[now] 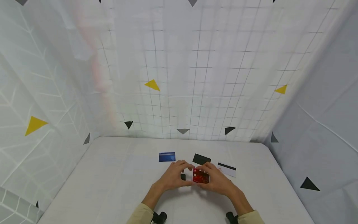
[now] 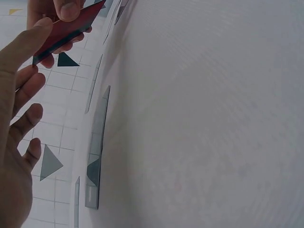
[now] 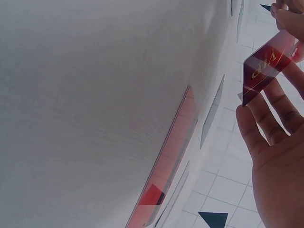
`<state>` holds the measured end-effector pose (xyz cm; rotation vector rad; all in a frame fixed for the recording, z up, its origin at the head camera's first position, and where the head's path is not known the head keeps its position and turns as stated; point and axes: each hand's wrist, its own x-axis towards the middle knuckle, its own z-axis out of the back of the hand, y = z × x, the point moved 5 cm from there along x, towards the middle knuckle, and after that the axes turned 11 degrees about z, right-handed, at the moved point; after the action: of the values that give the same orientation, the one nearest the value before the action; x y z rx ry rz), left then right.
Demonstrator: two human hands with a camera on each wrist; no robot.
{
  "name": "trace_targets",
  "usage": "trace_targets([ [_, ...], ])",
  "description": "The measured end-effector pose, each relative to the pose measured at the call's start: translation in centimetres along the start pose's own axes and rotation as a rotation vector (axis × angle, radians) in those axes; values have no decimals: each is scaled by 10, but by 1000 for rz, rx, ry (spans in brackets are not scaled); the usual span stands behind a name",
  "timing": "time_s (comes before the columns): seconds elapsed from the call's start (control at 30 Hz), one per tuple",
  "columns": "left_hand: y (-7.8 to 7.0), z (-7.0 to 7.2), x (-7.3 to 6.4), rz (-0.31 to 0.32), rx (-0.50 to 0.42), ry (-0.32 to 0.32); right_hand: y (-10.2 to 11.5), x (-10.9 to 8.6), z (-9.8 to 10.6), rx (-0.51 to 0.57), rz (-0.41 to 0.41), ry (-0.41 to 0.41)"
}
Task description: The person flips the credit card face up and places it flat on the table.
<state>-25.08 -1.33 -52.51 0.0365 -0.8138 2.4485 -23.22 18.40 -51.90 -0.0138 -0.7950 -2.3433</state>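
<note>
A shiny red card (image 1: 200, 176) with a chip is held between both hands above the white table. In the right wrist view the face of this red card (image 3: 266, 64) shows gold "VIP" lettering. My left hand (image 1: 178, 175) pinches its left side by thumb and fingertips. On the opposite side, my right hand (image 1: 216, 182) grips it between thumb and fingers. Behind the left hand a dark card (image 1: 183, 177) on the table is mostly hidden. The left wrist view shows the left hand's thumb (image 2: 35, 35) against the card's edge.
Farther back on the table (image 1: 112, 174) lie a blue card (image 1: 167, 157), a black card (image 1: 201, 159) and a white card (image 1: 227, 170) with a black stripe. The right hand partly covers the white one. White sheeting (image 1: 179, 109) rises behind the table and on both sides.
</note>
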Motion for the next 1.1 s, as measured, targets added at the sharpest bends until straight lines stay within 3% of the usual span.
trace_targets([
  [1.1,4,-3,1,47,112,-10,-2,-1,-1,-39,-19,55],
])
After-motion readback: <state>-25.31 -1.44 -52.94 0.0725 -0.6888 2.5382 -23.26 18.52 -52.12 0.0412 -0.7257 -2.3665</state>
